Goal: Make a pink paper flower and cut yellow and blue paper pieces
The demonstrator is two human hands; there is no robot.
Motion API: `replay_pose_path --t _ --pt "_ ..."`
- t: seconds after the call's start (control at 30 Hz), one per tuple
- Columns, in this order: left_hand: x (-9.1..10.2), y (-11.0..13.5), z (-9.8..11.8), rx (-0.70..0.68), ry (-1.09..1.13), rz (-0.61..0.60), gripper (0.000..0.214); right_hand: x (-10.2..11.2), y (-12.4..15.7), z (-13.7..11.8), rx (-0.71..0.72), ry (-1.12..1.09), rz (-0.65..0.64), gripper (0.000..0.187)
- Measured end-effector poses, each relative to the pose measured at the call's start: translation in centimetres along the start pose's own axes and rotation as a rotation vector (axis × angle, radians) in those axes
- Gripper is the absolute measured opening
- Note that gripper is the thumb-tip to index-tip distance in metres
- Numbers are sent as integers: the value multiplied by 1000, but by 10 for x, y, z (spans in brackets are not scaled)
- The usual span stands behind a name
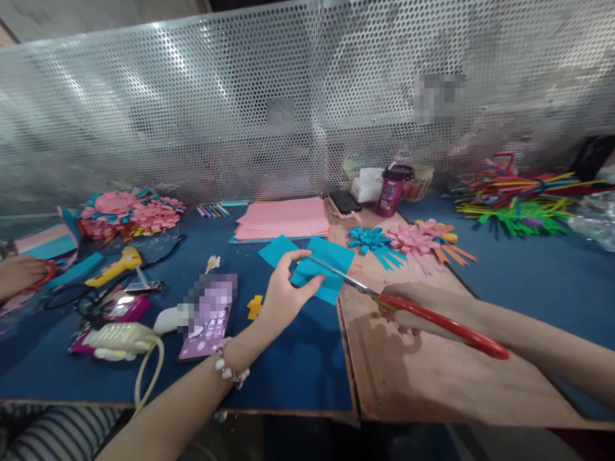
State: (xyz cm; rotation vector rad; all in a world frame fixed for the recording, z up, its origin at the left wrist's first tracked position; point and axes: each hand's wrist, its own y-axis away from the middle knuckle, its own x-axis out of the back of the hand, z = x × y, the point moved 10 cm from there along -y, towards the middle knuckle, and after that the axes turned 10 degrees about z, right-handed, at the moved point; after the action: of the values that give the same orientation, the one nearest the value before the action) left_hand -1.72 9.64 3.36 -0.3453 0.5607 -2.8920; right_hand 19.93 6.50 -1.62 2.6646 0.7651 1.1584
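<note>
My left hand (288, 285), with a bead bracelet at the wrist, pinches a blue sheet of paper (334, 256) between thumb and fingers above the table. In my right hand (413, 310) are red-handled scissors (442, 323), their blades pointing left across the blue sheet. Whether the blades have cut into it I cannot tell. Another blue paper piece (278, 250) shows to the left, behind my left fingers. Beside my left hand lies a small yellow paper piece (255, 307).
Pink paper sheets (283, 218) are stacked behind my hands. Blue and pink paper flowers (416, 238) lie right of them, near a purple cup (391, 192). A phone (209, 320) and a yellow glue gun (115, 267) lie left. Another person's hand (22, 276) is at the far left.
</note>
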Motion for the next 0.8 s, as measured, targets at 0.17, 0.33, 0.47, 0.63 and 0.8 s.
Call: replay_pose_path --t 0.17,0.33,0.47,0.63,0.8 --pt "0 0 0 -15 -14 2 44 1 1 0 35 28 16 19" --pt "0 -1 -1 -7 14 -1 45 3 2 -2 31 61 37 18" --pt "1 -1 -1 -3 -8 -3 46 5 3 -2 14 85 53 19" --pt "0 -1 -1 2 -6 -8 44 3 1 2 49 65 40 19" --pt "0 0 -1 10 -6 -7 44 3 0 4 51 79 51 18"
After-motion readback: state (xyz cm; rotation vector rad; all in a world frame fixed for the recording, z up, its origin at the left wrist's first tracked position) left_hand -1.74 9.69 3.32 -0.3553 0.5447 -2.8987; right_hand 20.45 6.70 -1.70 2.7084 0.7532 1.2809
